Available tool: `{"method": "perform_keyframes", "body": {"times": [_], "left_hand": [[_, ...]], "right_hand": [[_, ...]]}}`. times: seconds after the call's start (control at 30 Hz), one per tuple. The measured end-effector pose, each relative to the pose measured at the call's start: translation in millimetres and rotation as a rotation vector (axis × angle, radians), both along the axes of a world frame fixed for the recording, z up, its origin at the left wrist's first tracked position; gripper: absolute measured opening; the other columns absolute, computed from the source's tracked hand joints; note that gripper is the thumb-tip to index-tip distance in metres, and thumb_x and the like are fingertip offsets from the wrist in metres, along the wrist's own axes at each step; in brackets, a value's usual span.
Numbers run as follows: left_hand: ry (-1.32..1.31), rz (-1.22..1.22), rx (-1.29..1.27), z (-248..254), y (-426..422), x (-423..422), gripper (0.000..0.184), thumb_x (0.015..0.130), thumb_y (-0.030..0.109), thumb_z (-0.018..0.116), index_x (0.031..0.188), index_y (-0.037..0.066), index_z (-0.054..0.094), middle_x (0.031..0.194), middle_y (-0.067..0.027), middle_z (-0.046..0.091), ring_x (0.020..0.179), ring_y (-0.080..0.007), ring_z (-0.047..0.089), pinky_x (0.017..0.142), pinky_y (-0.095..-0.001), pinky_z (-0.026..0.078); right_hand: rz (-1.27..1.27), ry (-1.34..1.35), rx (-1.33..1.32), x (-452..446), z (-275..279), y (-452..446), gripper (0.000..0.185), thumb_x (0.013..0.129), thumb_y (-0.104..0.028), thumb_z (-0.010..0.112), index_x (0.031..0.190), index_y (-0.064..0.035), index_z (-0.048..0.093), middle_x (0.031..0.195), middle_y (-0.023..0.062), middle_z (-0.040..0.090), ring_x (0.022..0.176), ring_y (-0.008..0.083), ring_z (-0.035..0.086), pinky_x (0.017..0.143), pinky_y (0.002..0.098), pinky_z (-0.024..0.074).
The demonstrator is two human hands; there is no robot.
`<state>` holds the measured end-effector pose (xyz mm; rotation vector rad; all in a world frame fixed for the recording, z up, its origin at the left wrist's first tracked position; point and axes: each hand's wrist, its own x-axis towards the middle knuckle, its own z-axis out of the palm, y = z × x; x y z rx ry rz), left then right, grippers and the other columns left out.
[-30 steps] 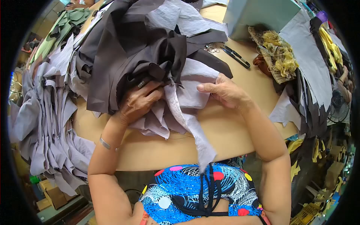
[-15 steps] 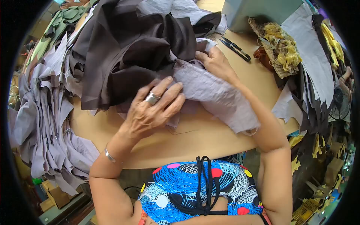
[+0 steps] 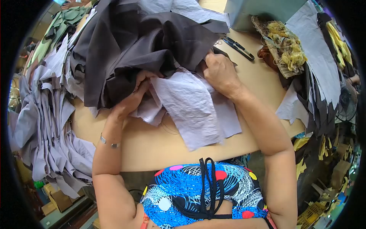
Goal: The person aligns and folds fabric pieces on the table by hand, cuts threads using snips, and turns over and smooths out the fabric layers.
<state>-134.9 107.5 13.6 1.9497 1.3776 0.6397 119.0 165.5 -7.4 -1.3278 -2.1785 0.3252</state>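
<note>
A large dark brown cloth [image 3: 152, 42] lies bunched and folded over the table in front of me. Light grey cloth pieces [image 3: 192, 110] hang out from under it toward me, loose threads along their upper edge. My left hand [image 3: 139, 89] is at the near left edge of the bundle, its fingers curled and partly hidden in the folds, pinching the grey cloth by its corner. On the other side my right hand [image 3: 222, 74] is closed in a fist on the dark cloth's right edge, beside the grey pieces.
Behind my right hand lie black thread snips [image 3: 238, 49]. A grey-green box [image 3: 263, 15] and a pad with tangled yellow threads [image 3: 286, 47] stand farther right. Stacked grey cloth strips [image 3: 53, 129] hang over the left table edge; more cloth [image 3: 310, 57] hangs at right.
My left hand has gone from lying spread on the cloth to gripping at its edge. The grey piece has swung left and hangs toward me; the dark cloth's right side is spread farther right.
</note>
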Motion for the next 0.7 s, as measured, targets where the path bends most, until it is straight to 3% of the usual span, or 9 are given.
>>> {"method": "perform_keyframes", "body": {"times": [0.03,0.07,0.17,0.2,0.3,0.33,0.47,0.57,0.7], "left_hand": [[0.107,0.047,-0.027,3,-1,0,0.024,0.091,0.001,0.048,0.113,0.006,0.055,0.115,-0.0083,0.057,0.107,-0.0187,0.054,0.097,-0.0241,0.037],[-0.087,0.036,0.047,-13,-7,4,0.024,0.086,0.002,0.054,0.108,0.009,0.059,0.117,-0.0078,0.057,0.106,-0.0197,0.055,0.099,-0.0314,0.037],[0.375,-0.281,0.724,6,-17,30,0.023,0.079,0.004,0.060,0.101,0.010,0.062,0.122,-0.0071,0.057,0.109,-0.0201,0.055,0.101,-0.0419,0.036],[0.472,-0.364,0.781,10,-23,34,0.030,0.071,0.008,0.062,0.101,0.009,0.063,0.124,-0.0061,0.059,0.114,-0.0226,0.055,0.101,-0.0465,0.035],[0.503,-0.413,0.665,-3,-25,36,0.013,0.076,0.008,0.058,0.089,0.009,0.062,0.116,-0.0047,0.062,0.113,-0.0210,0.056,0.099,-0.0477,0.036],[0.459,-0.379,0.662,-2,-22,32,0.008,0.076,0.013,0.060,0.082,0.008,0.061,0.104,-0.0044,0.066,0.105,-0.0218,0.059,0.097,-0.0457,0.037],[0.439,-0.275,0.649,21,-25,45,0.016,0.072,0.021,0.067,0.073,0.008,0.058,0.085,-0.0073,0.066,0.091,-0.0233,0.062,0.091,-0.0412,0.039],[0.535,-0.177,0.590,16,-22,58,0.013,0.074,0.019,0.067,0.076,0.009,0.058,0.073,-0.0080,0.061,0.082,-0.0232,0.062,0.083,-0.0386,0.043],[0.427,-0.058,0.716,-8,-6,68,0.017,0.077,0.017,0.068,0.091,0.009,0.063,0.088,-0.0053,0.063,0.075,-0.0255,0.062,0.075,-0.0349,0.047]], "right_hand": [[0.013,-0.010,-0.002,-1,-3,-1,0.007,0.075,-0.004,0.054,0.074,0.0000,0.059,0.075,0.0218,0.064,0.070,0.0403,0.064,0.065,0.0476,0.0524],[0.026,0.001,0.060,-2,-13,1,0.008,0.076,-0.005,0.053,0.074,-0.0021,0.060,0.074,0.0203,0.064,0.069,0.0386,0.064,0.064,0.0480,0.0526],[0.046,-0.044,0.060,-6,-4,-8,0.008,0.078,-0.005,0.051,0.076,-0.0035,0.059,0.074,0.0193,0.064,0.069,0.0380,0.065,0.062,0.0489,0.0522],[0.053,-0.055,0.086,-5,-4,-8,0.007,0.078,-0.004,0.052,0.077,-0.0035,0.059,0.074,0.0192,0.064,0.069,0.0381,0.065,0.062,0.0489,0.0521],[0.066,-0.051,0.116,-1,-8,-4,0.007,0.078,-0.004,0.053,0.081,-0.0031,0.058,0.075,0.0190,0.064,0.070,0.0385,0.064,0.064,0.0482,0.0519],[0.060,-0.022,0.090,1,-10,3,0.007,0.077,-0.005,0.054,0.083,-0.0028,0.058,0.075,0.0190,0.064,0.071,0.0387,0.065,0.064,0.0476,0.0521],[0.017,-0.048,-0.052,5,-3,4,0.013,0.078,-0.010,0.057,0.086,-0.0007,0.061,0.079,0.0203,0.065,0.077,0.0380,0.065,0.071,0.0463,0.0522],[0.046,-0.004,-0.179,15,1,16,0.014,0.079,-0.013,0.059,0.087,-0.0025,0.064,0.080,0.0202,0.065,0.081,0.0368,0.064,0.074,0.0455,0.0516],[-0.053,0.034,-0.275,52,29,32,0.017,0.081,-0.018,0.062,0.095,-0.0085,0.065,0.087,0.0166,0.065,0.086,0.0350,0.064,0.078,0.0441,0.0510]]}}
